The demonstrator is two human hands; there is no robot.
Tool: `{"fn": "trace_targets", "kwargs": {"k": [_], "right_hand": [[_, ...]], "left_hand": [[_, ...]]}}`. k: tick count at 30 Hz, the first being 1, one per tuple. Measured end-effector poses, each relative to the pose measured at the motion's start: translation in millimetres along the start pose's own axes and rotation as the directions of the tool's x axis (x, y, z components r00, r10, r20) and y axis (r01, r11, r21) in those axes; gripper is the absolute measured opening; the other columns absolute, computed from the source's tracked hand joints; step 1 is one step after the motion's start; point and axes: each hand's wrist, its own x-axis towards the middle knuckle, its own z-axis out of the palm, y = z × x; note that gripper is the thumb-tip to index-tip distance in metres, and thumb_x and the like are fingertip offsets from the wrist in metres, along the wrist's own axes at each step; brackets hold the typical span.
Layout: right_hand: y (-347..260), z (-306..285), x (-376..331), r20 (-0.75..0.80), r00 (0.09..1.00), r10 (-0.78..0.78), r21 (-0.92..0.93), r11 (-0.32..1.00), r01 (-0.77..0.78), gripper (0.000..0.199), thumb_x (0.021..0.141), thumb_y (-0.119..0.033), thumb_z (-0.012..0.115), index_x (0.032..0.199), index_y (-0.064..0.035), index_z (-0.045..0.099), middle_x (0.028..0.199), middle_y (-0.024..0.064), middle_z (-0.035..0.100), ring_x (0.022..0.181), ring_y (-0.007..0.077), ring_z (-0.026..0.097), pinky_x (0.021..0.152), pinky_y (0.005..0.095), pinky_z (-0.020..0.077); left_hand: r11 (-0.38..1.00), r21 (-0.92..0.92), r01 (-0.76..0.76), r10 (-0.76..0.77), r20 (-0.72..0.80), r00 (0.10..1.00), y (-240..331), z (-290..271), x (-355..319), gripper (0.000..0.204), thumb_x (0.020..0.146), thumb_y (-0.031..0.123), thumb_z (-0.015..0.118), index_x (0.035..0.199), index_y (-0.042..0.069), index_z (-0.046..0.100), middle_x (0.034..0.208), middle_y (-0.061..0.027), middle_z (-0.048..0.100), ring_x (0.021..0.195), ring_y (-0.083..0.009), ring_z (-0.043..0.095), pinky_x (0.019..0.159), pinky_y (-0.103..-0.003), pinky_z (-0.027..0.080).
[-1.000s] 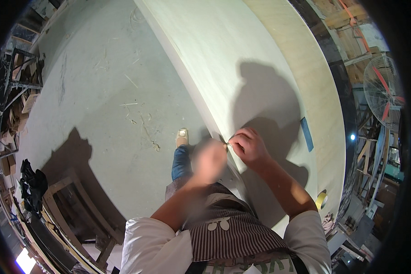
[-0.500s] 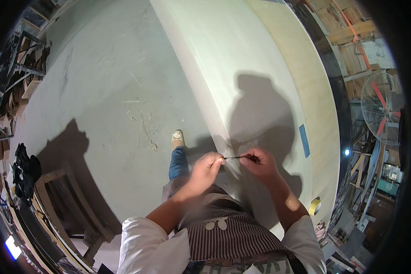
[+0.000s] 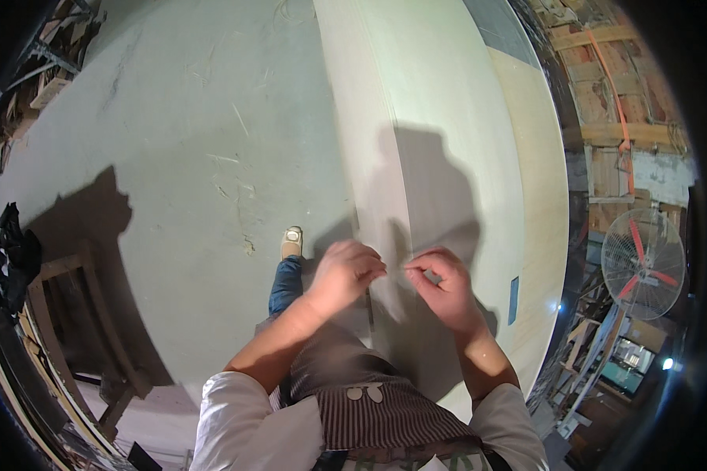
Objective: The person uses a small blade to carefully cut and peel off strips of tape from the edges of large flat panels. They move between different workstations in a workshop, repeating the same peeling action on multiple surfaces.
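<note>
My left hand (image 3: 344, 273) is closed in a pinch over the side of a long pale board (image 3: 448, 71). A thin dark strip (image 3: 371, 310) hangs down from under its fingertips; its upper end is hidden. A short gap to the right, my right hand (image 3: 445, 286) has thumb and forefinger pressed together. Whatever lies between those fingertips is too small to tell. Both hands are held in the air in front of my striped apron (image 3: 401, 412), and their shadows fall on the board.
Scraps of debris (image 3: 247, 245) lie on the grey floor (image 3: 173, 259). At the left stand a wooden frame (image 3: 94, 314) and a black bag (image 3: 14, 251). A blue tape piece (image 3: 514, 301) sticks to the board's right part. A fan (image 3: 644, 263) with red blades stands at the far right.
The thin dark piece was stretched between both hands; now it hangs below the left hand only. The hands have moved slightly apart, and the view has shifted.
</note>
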Motion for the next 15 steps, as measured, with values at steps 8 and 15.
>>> {"fn": "trace_targets", "kwargs": {"k": [8, 15], "right_hand": [[20.9, -2.1, 92.5, -0.190, 0.969, -0.160, -0.269, 0.957, 0.106, 0.007, 0.086, -0.002, 0.070, 0.092, -0.0044, 0.067, 0.088, 0.0081, 0.069, 0.077, 0.0224, 0.063, 0.066, 0.0324, 0.0489], [34.0, -0.3, 139.5, -0.211, 0.974, -0.084, -0.259, 0.965, 0.027, 0.007, 0.088, -0.002, 0.069, 0.094, -0.0043, 0.067, 0.086, 0.0051, 0.069, 0.074, 0.0143, 0.062, 0.064, 0.0275, 0.0486]], "left_hand": [[0.977, 0.020, 0.213, -0.203, -0.229, 0.952, -58.5, 8.2, 67.2, 0.015, 0.082, 0.017, 0.076, 0.082, 0.004, 0.068, 0.094, -0.0127, 0.065, 0.090, -0.0355, 0.063, 0.080, -0.045, 0.049], [0.793, -0.546, 0.272, -0.503, -0.333, 0.798, -52.5, 48.1, 126.9, 0.011, 0.085, 0.002, 0.070, 0.095, 0.003, 0.067, 0.090, -0.0120, 0.064, 0.079, -0.0272, 0.064, 0.069, -0.036, 0.053]]}}
